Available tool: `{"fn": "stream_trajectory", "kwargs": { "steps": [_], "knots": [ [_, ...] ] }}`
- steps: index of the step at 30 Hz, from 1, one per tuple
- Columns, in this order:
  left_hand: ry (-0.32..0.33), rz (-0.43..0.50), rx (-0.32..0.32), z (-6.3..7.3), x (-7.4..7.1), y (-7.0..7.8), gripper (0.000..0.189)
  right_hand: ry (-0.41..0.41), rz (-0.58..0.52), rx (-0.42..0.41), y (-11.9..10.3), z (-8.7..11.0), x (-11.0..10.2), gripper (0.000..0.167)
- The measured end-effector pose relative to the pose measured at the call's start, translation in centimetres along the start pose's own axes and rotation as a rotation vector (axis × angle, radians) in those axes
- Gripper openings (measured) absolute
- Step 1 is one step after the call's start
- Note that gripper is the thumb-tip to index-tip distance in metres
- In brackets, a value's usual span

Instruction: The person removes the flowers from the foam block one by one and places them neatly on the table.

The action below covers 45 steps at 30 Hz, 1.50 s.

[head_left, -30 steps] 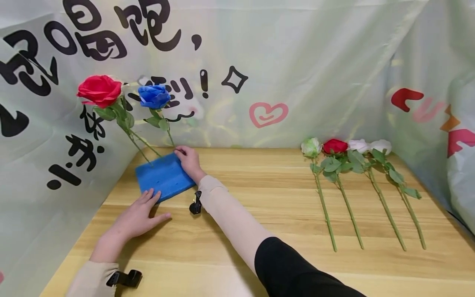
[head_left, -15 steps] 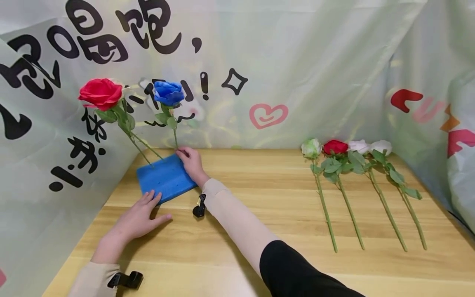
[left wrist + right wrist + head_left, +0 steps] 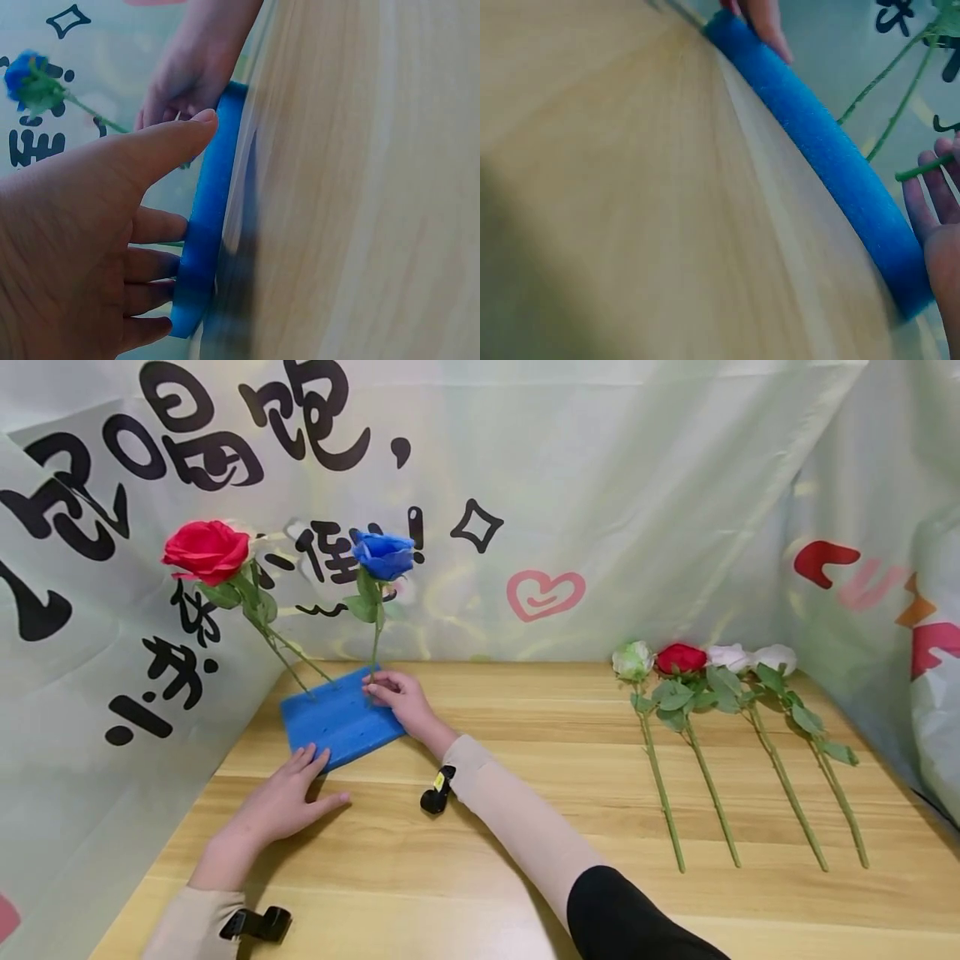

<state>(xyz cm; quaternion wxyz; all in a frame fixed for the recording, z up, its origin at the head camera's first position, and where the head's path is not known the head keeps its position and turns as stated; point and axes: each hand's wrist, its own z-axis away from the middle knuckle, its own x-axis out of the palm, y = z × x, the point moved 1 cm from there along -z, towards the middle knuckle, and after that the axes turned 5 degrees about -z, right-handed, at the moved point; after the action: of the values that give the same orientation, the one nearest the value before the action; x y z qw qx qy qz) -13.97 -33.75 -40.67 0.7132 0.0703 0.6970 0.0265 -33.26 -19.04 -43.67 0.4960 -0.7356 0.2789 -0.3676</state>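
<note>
My right hand [image 3: 408, 703] pinches the green stem of a blue rose [image 3: 384, 557], held upright over the back right part of a blue foam block [image 3: 341, 727]. In the right wrist view the stem's cut end [image 3: 909, 175] shows free, above the foam. My left hand [image 3: 277, 797] rests its fingertips on the block's near left edge, thumb spread away; in the left wrist view its fingers [image 3: 154, 264] lie against the block's side. A red rose [image 3: 206, 552] leans left over the block, where two green stems [image 3: 279, 656] stand in the foam.
On the right of the wooden table [image 3: 525, 810] lie a green-white rose [image 3: 632, 660], a red rose [image 3: 681, 658] and two pale roses [image 3: 774, 657], stems toward me. A printed curtain [image 3: 600, 485] closes off the back and sides.
My right hand has moved right and a little toward me, carrying the blue rose from beside the red one to over the block's right side. The left hand has stayed on the block.
</note>
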Motion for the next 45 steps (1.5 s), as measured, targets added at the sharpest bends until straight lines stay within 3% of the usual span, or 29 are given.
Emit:
{"fn": "stream_trajectory", "kwargs": {
  "steps": [8,21,28,36,45],
  "knots": [
    [-0.006,0.013,0.012,0.3,0.6,-0.2,0.092,-0.052,-0.055,0.076,0.0,1.8,-1.5,0.023],
    [-0.032,0.016,0.004,0.6,0.8,-0.8,0.094,-0.059,-0.158,0.134,-0.7,4.3,-2.6,0.018],
    [-0.051,0.032,0.005,0.2,0.9,-0.7,0.096,-0.045,-0.157,0.109,-1.3,6.0,-3.9,0.011],
    [-0.05,0.03,0.015,-0.1,0.8,-0.6,0.095,-0.001,-0.098,0.08,-2.6,8.2,-5.3,0.024],
    [-0.067,0.037,0.026,-0.4,0.3,-0.5,0.097,0.035,-0.057,0.103,-4.2,10.9,-6.8,0.024]
  ]
}}
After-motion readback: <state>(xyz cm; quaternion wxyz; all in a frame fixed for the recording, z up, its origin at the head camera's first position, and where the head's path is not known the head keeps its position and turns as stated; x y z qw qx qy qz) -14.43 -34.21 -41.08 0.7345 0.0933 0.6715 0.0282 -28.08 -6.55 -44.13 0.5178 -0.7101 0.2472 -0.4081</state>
